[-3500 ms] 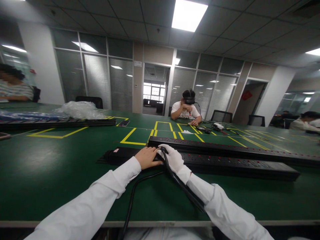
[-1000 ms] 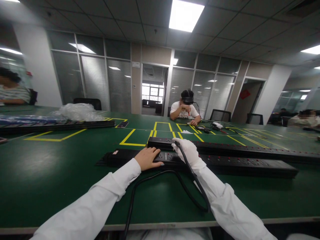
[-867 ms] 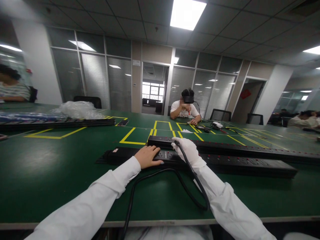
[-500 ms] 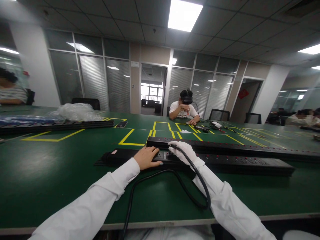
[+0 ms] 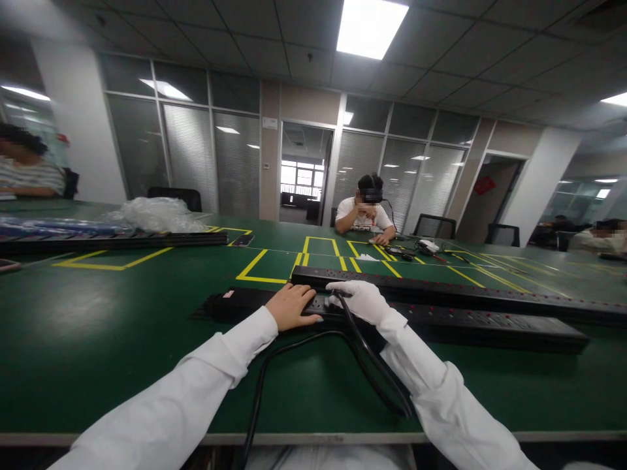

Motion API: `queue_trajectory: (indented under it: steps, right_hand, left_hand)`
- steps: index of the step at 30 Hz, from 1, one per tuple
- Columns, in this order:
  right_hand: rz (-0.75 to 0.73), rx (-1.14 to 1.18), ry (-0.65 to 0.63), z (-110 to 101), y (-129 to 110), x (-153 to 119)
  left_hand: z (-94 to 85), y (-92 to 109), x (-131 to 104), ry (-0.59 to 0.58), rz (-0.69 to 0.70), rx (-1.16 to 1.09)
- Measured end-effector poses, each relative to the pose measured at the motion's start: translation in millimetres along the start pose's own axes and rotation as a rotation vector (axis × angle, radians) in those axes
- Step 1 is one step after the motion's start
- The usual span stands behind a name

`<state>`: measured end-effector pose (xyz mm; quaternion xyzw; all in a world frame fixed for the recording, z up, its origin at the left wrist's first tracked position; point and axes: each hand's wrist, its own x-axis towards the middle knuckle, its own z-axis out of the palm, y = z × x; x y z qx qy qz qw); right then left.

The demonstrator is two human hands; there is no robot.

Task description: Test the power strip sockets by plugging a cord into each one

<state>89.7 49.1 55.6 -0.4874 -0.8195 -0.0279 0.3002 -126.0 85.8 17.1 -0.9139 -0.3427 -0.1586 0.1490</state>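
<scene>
A long black power strip [image 5: 490, 324] lies across the green table in front of me. My left hand [image 5: 292, 307], bare, grips its left part, with the fingers over the top and the thumb along the near side. Just right of it, my right hand [image 5: 360, 301] in a white glove holds the plug end of a black cable [image 5: 360, 336] down at the strip's sockets. The plug is mostly hidden by the fingers, so I cannot tell how deep it sits. From there the cable loops over the table and drops past the near edge.
A second long power strip [image 5: 441, 287] lies just behind the first. At the left are dark bars [image 5: 147, 241] and clear plastic wrap [image 5: 157, 214]. A phone [image 5: 243, 240] lies near yellow tape marks. Across the table sits a person [image 5: 365, 209] beside cables and small devices.
My right hand has tipped at the sockets, its index finger now stretched over the plug. The cable has swung from over my right wrist to beneath the hand. My left hand stays on the strip.
</scene>
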Motion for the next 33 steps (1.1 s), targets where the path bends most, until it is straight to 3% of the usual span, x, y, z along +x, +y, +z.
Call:
queue_trajectory:
  steps: [5, 14, 27, 33]
  right_hand:
    - [0.081, 0.085, -0.077, -7.5, 4.3, 3.1]
    - [0.07, 0.067, -0.04, -4.7, 4.3, 0.9]
    - [0.012, -0.131, 0.017, -9.0, -0.6, 0.3]
    - [-0.081, -0.211, -0.004, -12.4, -4.6, 0.1]
  left_hand:
    - [0.2, 0.1, -0.1, 0.006, -0.003, -0.011]
    - [-0.6, 0.5, 0.0, 0.009, -0.002, -0.006]
    - [0.3, 0.2, 0.0, 0.009, -0.006, -0.011]
    - [-1.7, 1.5, 0.2, 0.008, -0.012, -0.014]
